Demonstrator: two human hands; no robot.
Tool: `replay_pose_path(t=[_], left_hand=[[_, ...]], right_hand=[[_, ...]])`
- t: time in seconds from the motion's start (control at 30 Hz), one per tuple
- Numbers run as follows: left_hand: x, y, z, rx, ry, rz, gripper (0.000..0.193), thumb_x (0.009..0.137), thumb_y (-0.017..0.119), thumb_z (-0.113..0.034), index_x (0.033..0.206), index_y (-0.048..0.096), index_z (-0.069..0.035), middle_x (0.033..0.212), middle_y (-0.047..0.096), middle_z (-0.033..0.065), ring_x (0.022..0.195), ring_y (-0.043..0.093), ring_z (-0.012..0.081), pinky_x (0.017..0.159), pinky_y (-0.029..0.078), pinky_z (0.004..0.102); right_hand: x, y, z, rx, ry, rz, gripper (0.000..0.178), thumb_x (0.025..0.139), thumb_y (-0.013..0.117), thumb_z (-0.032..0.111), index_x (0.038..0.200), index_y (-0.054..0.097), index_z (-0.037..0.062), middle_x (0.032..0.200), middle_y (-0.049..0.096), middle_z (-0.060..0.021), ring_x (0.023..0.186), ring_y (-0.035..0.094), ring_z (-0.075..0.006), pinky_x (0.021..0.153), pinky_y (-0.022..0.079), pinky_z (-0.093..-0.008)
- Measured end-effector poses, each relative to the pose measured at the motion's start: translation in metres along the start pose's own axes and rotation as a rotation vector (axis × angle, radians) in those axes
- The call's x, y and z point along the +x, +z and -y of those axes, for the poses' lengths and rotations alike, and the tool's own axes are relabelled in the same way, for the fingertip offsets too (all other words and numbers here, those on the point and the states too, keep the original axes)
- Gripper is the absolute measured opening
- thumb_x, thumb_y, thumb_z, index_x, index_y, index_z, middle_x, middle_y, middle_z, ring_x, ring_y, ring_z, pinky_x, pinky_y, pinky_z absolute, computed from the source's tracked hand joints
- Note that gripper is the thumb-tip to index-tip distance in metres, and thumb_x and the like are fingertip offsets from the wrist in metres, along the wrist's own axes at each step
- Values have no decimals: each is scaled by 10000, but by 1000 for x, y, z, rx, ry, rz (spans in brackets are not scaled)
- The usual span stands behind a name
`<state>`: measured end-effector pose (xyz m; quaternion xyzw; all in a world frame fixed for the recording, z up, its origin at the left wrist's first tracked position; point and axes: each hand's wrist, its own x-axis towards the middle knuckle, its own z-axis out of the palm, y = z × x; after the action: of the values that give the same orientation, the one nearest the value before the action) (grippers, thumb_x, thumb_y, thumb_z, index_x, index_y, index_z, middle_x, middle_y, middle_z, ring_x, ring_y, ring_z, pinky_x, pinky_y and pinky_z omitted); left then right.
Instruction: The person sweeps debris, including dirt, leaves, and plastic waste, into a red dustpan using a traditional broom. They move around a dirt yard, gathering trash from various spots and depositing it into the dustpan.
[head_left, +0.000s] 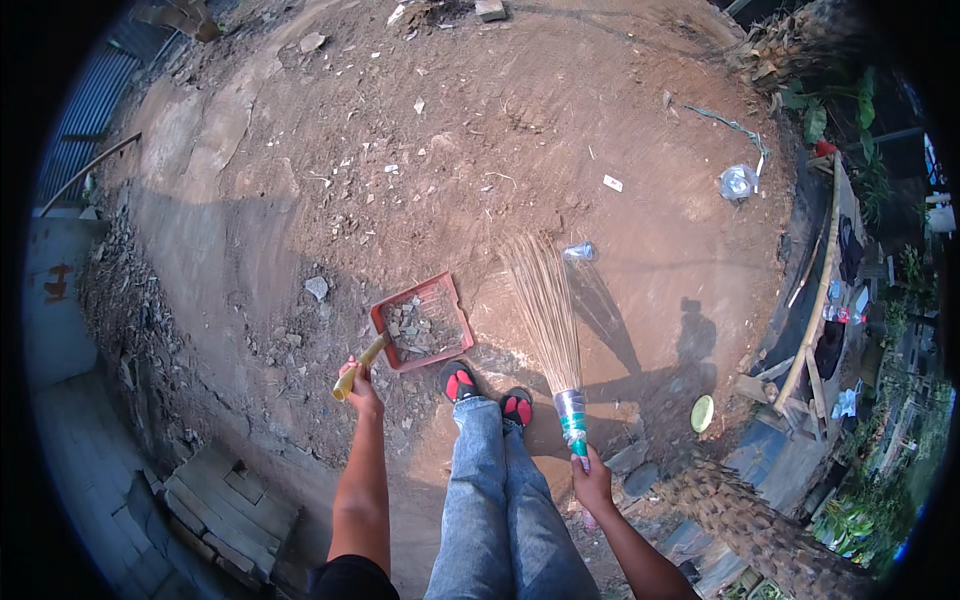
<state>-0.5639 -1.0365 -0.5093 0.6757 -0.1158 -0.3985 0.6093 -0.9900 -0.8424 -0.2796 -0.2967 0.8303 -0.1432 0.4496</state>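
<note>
My left hand [364, 388] is closed round the yellow handle of a dustpan. The square red dustpan [461, 306] rests on the dirt in front of my feet, with broken grey chips and rubble inside it. My right hand [592, 482] grips the taped grip of a stick broom [545, 310]. Its long tan bristles fan out away from me over the ground, to the right of the dustpan. A crushed clear plastic cup [579, 251] lies beside the bristle tips.
Ahead lie a small white packet [613, 183], a clear plastic bag [738, 182] and a pale stone [316, 288]. A green oval dish [702, 413] is at the right, near a scaly trunk [740, 510] and a wooden frame [812, 300]. Stacked slabs [230, 505] stand at lower left.
</note>
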Motion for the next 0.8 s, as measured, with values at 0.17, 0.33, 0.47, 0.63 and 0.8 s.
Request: replay_pose_path(t=[0.17,0.33,0.47,0.63,0.8], left_hand=[[-19,78,14,-72,-75,86,211,889,578,63,966,553,-131,1311,535,53,1035,559,136,870,486,241],[-29,164,49,-68,-29,108,220,883,594,66,985,554,-125,1282,526,50,958,515,114,801,456,251],[-36,195,55,2,57,90,230,885,591,74,980,566,-135,1271,526,40,1061,526,147,887,449,277],[-30,189,29,-50,-23,86,237,883,595,83,969,569,-137,1213,543,21,1024,547,132,835,484,252],[-27,184,17,-49,3,90,239,881,592,87,984,570,-128,1164,554,7,980,568,119,831,514,246]], right_hand=[[113,-50,-48,-13,128,-279,284,944,598,246,1164,596,68,805,661,-128,706,655,-243,667,503,-390],[180,-78,-32,-104,126,-260,255,932,599,259,1107,618,74,846,670,-170,769,671,-331,700,507,-442],[156,-62,-29,-126,-11,-99,264,933,588,280,1101,617,78,885,673,-202,821,663,-392,707,504,-449],[72,-67,5,136,168,300,282,961,589,279,1175,599,95,722,585,-65,584,569,-176,553,472,-352],[28,-80,14,382,200,293,256,986,568,239,1199,586,98,672,515,15,473,470,-76,427,399,-272]])
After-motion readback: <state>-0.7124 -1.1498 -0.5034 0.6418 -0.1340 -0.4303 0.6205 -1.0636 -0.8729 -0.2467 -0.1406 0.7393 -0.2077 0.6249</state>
